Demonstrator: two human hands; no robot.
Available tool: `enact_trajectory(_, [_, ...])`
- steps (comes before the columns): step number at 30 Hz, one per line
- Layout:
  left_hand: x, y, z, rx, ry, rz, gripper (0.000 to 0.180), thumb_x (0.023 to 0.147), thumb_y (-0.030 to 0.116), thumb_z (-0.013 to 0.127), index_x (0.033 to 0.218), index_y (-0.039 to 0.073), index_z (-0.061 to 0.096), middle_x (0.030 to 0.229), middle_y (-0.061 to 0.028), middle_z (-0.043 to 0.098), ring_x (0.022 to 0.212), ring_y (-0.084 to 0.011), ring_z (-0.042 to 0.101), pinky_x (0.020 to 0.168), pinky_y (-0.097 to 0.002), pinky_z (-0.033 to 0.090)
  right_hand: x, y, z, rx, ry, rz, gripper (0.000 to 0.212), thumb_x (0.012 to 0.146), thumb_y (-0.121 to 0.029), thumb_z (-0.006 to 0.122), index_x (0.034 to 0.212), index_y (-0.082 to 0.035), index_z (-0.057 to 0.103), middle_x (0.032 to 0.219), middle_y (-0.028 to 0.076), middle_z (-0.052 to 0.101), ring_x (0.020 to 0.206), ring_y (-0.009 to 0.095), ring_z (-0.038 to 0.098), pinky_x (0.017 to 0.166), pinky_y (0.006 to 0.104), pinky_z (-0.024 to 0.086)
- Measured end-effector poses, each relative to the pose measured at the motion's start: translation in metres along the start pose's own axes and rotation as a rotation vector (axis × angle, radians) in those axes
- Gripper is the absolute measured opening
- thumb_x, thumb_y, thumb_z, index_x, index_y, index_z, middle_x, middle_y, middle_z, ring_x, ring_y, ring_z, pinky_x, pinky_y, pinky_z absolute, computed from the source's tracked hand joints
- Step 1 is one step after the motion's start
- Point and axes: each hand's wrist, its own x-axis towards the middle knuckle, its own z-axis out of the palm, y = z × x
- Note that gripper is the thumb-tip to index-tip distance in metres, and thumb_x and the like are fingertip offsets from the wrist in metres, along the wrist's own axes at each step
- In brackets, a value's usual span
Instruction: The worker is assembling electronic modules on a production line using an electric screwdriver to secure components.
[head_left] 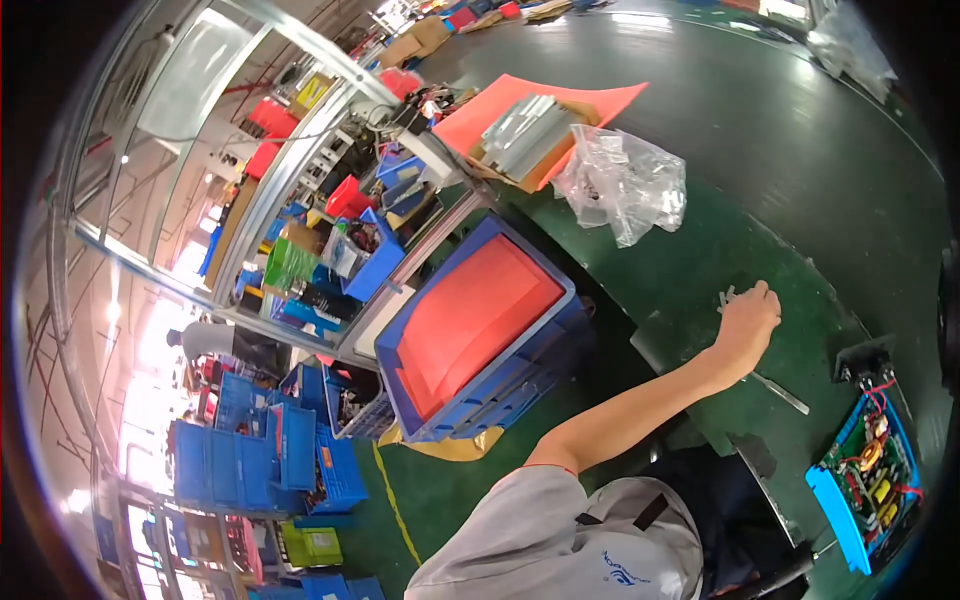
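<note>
My left hand (750, 322) is stretched out over the green surface (690, 280), its fingers bent and pressed together. Small pale pieces (726, 298) show at the fingertips, too small to name. Past the wrist, a thin pale metal-looking strip (782, 393) slants toward the right; whether the hand touches it is unclear. Farther right is a blue casing (842, 520) with an exposed circuit board (872, 470), yellow parts and red wires. A black plate (865, 360) adjoins its top end. I cannot see my right hand.
Left of my arm stands a blue crate (500, 375) holding red-orange sheets (480, 315). Grey metal bars (530, 135) lie in an open box beside a clear plastic bag (625, 185). Shelving with blue bins (225, 465) and another person (210, 340) are at the left.
</note>
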Motion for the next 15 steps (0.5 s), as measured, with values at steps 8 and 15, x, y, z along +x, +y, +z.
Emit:
enact_trajectory(8, [0.01,0.046,-0.011,-0.939,-0.121,-0.155,0.01,0.099,0.003,0.061,0.108,-0.003,0.06,0.095,-0.0113,0.056,0.071,-0.0179,0.067,0.062,-0.0316,0.056,0.021,0.042,0.0,-0.176,-0.056,-0.273,0.054,0.097,-0.041,0.059,0.12,0.007,0.066,0.106,0.017,0.068,0.098,0.022,0.064,0.09,0.0378,0.05])
enact_trajectory(15, [0.01,0.085,-0.016,-1.218,-0.336,-0.067,0.009,0.096,-0.001,0.062,0.102,-0.005,0.068,0.094,-0.0122,0.064,0.078,-0.0172,0.07,0.069,-0.0313,0.059,0.051,0.109,-0.006,-0.308,-0.145,-0.493,0.062,0.098,-0.049,0.052,0.126,0.005,0.063,0.097,0.014,0.067,0.088,0.019,0.062,0.08,0.0351,0.049])
